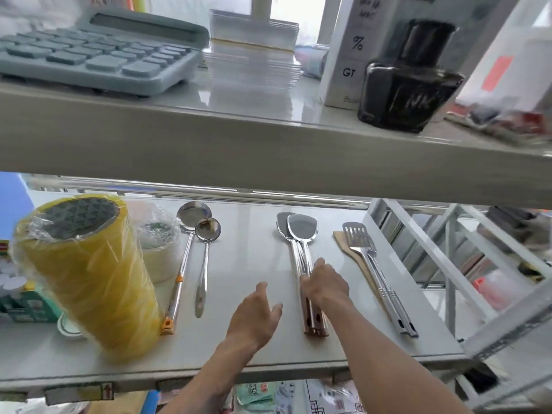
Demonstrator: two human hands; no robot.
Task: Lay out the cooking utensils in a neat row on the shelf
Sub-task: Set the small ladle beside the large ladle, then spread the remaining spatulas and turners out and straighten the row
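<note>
On the lower white shelf lie steel utensils, handles toward me. Two ladles sit at the left: a long one with an orange-tipped handle and a shorter one. In the middle, two steel turners with copper-coloured handle ends lie overlapped. My right hand grips their handles. My left hand hovers just left of them, fingers relaxed, holding nothing. Further right, a slotted steel turner lies across a wooden spatula.
A tall yellow roll wrapped in plastic and a smaller white roll stand at the shelf's left. The upper shelf overhangs, carrying a calculator, clear plastic stack and ink bottle. White rack bars stand right.
</note>
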